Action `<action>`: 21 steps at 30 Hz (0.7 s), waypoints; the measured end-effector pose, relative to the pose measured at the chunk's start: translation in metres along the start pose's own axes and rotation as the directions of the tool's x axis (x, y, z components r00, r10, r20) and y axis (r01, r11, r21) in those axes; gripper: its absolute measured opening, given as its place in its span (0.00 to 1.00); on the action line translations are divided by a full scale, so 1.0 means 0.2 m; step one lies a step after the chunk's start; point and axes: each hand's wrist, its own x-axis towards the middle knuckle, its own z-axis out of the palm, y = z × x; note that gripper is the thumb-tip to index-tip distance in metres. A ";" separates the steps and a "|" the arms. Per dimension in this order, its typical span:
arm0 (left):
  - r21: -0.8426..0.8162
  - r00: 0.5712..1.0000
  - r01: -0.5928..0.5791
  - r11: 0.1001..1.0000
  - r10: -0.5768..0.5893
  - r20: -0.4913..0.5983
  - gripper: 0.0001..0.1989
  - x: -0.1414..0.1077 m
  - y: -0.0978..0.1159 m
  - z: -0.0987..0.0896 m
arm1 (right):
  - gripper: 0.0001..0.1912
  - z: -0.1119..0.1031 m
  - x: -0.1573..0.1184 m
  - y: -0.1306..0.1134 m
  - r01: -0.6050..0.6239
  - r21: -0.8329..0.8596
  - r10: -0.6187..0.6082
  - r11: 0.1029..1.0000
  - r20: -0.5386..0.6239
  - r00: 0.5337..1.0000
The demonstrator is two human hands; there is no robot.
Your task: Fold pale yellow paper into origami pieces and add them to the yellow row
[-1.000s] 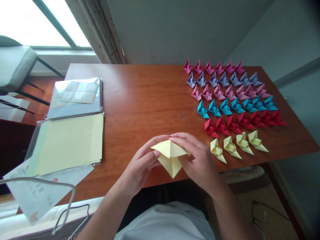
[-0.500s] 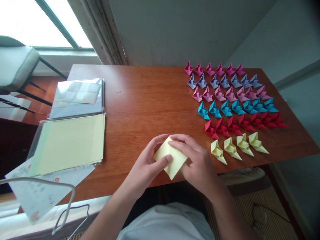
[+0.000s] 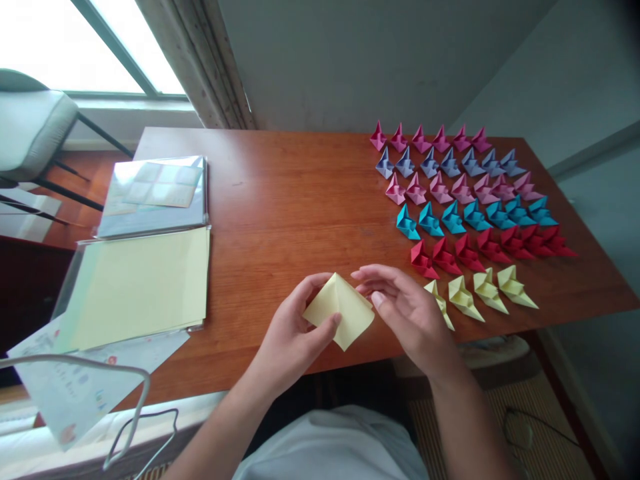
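Note:
A pale yellow folded paper [image 3: 345, 317], diamond-shaped with a crease down from its top corner, is held over the table's near edge. My left hand [image 3: 305, 320] is closed on its left side, thumb on the front face and fingers behind. Just off the paper's right corner, my right hand [image 3: 407, 307] has its fingers apart and holds nothing. To the right stands a row of yellow folded paper boats [image 3: 465, 298], the leftmost partly covered by my right hand.
Behind the yellow row are rows of red [image 3: 445, 255], blue [image 3: 451, 217], pink [image 3: 440, 188], purple [image 3: 449, 162] and magenta folded boats [image 3: 421, 139]. Yellow paper sheets [image 3: 145, 287] and a plastic-wrapped pack [image 3: 155, 213] lie left on the wooden table [image 3: 285, 193]. A white cable [image 3: 145, 393] curves at lower left.
My right hand has let go of the yellow paper and moved to the right, its fingers opening. The paper stays in my left hand, with its right side now uncovered.

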 end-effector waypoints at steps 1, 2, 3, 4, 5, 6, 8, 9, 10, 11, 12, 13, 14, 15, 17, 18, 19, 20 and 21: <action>0.013 1.000 -0.002 1.000 0.001 0.011 0.21 0.00 0.00 0.00 | 0.14 0.01 0.01 0.00 -0.012 -0.017 0.012 1.000 -0.008 1.000; 0.023 1.000 -0.005 1.000 0.004 0.025 0.20 0.00 0.00 0.01 | 0.12 0.02 0.02 0.01 -0.008 -0.040 0.008 0.999 -0.014 1.000; 0.031 0.999 -0.008 0.999 0.007 0.039 0.19 -0.01 0.00 0.01 | 0.11 0.02 0.02 0.01 0.004 -0.063 -0.005 0.998 -0.017 1.000; 0.037 0.999 -0.013 0.999 0.011 0.051 0.17 -0.01 0.00 0.01 | 0.11 0.03 0.03 0.02 0.018 -0.088 -0.020 0.996 -0.015 1.000; 0.042 0.998 -0.016 0.999 0.014 0.062 0.16 -0.01 0.00 0.02 | 0.11 0.04 0.03 0.02 0.033 -0.111 -0.034 0.993 -0.013 0.999; 0.045 0.997 -0.020 0.999 0.017 0.069 0.16 -0.01 0.00 0.02 | 0.10 0.05 0.04 0.03 0.044 -0.133 -0.046 0.990 -0.009 0.999; 0.049 0.997 -0.022 0.999 0.018 0.077 0.15 -0.01 0.00 0.03 | 0.10 0.07 0.04 0.03 0.057 -0.168 -0.058 0.984 -0.002 0.998; 0.049 0.997 -0.019 0.999 0.015 0.080 0.15 -0.01 0.00 0.03 | 0.09 0.07 0.04 0.04 0.062 -0.176 -0.063 0.983 -0.002 0.998; 0.046 0.997 -0.016 0.999 0.013 0.080 0.15 -0.01 0.01 0.03 | 0.09 0.07 0.04 0.04 0.067 -0.175 -0.069 0.982 -0.006 0.998; 0.039 0.997 -0.012 0.999 0.009 0.078 0.16 -0.01 0.01 0.03 | 0.08 0.07 0.04 0.05 0.071 -0.166 -0.074 0.984 -0.011 0.997; 0.029 0.997 -0.006 1.000 0.004 0.075 0.16 -0.01 0.01 0.03 | 0.07 0.08 0.03 0.05 0.072 -0.151 -0.075 0.986 -0.017 0.997; 0.016 0.998 0.002 1.000 -0.003 0.068 0.16 -0.01 0.02 0.03 | 0.07 0.08 0.03 0.05 0.070 -0.133 -0.074 0.989 -0.026 0.997; -0.001 0.998 0.012 1.000 -0.012 0.061 0.17 -0.01 0.02 0.04 | 0.07 0.07 0.03 0.05 0.066 -0.114 -0.070 0.991 -0.034 0.997; -0.022 0.998 0.025 0.999 -0.023 0.054 0.17 -0.01 0.02 0.04 | 0.07 0.07 0.03 0.05 0.056 -0.096 -0.061 0.994 -0.042 0.997; -0.075 0.998 0.047 0.996 -0.044 0.044 0.18 0.00 0.03 0.04 | 0.07 0.07 0.02 0.04 0.022 -0.061 -0.025 0.998 -0.050 0.998; -0.102 0.998 0.057 0.993 -0.053 0.041 0.19 0.00 0.03 0.05 | 0.06 0.07 0.02 0.03 0.005 -0.044 -0.008 0.999 -0.054 0.999; -0.124 0.997 0.064 0.990 -0.060 0.038 0.20 0.00 0.02 0.05 | 0.06 0.07 0.02 0.02 -0.009 -0.028 0.008 1.000 -0.058 0.998; -0.136 0.997 0.070 0.988 -0.066 0.035 0.20 0.00 0.02 0.05 | 0.06 0.07 0.02 0.02 -0.021 -0.016 0.019 1.000 -0.065 0.998; -0.136 0.997 0.074 0.988 -0.071 0.032 0.21 0.00 0.01 0.05 | 0.06 0.07 0.02 0.01 -0.028 -0.009 0.027 1.000 -0.073 0.997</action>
